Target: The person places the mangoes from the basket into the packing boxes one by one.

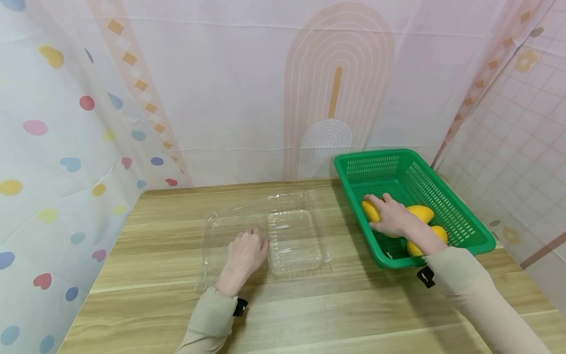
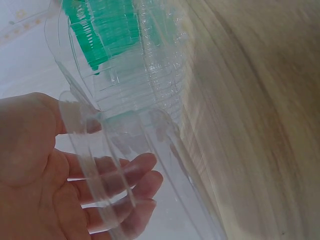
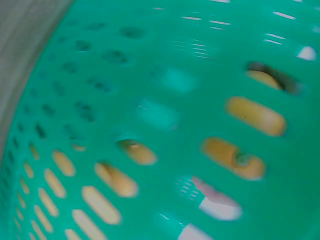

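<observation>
A mango (image 1: 370, 211) lies in the basket (image 1: 393, 164) beside its left wall, and the right hand (image 1: 391, 216) holds it from above, fingers curled over it, presumably because the raised sides leave the open top as the easiest way in. More mangoes (image 1: 420, 213) lie to the right of that hand and by the forearm; the walls likely serve to stop such rounded fruit from rolling. The right wrist view shows mostly the slotted green wall with yellow behind it, so how firm the hold is I cannot tell. The basket stands near the desk's far right corner, close to the right edge. Left of it, toward the middle of the far edge, the clear tray (image 1: 294, 241) lies open side up, its hinged lid (image 1: 216, 246) folded out to the left, which leaves the hollow uncovered. The left hand (image 1: 247, 250) rests over the lid near the hinge, fingers loosely bent and apart, seemingly to steady light plastic; whether it presses I cannot tell. Behind the desk (image 1: 146, 314) hangs a patterned curtain (image 1: 221, 98)
</observation>
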### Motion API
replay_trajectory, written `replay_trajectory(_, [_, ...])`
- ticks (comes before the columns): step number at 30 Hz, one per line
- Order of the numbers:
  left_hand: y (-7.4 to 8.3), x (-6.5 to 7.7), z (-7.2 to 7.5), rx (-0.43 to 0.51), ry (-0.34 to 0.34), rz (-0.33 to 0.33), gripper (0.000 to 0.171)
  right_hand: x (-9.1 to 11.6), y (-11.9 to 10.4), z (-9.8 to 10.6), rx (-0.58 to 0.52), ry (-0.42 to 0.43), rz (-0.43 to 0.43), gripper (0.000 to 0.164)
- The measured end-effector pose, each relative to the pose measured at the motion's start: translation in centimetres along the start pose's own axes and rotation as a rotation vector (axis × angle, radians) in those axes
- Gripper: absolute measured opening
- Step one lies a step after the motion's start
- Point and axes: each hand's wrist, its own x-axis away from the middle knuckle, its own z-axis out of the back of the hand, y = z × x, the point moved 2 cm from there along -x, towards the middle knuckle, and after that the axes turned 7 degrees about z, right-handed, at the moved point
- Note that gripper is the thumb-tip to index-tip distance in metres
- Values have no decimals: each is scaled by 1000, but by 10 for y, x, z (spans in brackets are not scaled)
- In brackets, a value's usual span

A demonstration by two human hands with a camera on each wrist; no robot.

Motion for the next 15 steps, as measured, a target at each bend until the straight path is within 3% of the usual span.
replay_trajectory(15, [0, -1, -2, -5, 16, -7, 42, 1, -30, 30, -47, 147, 9, 64])
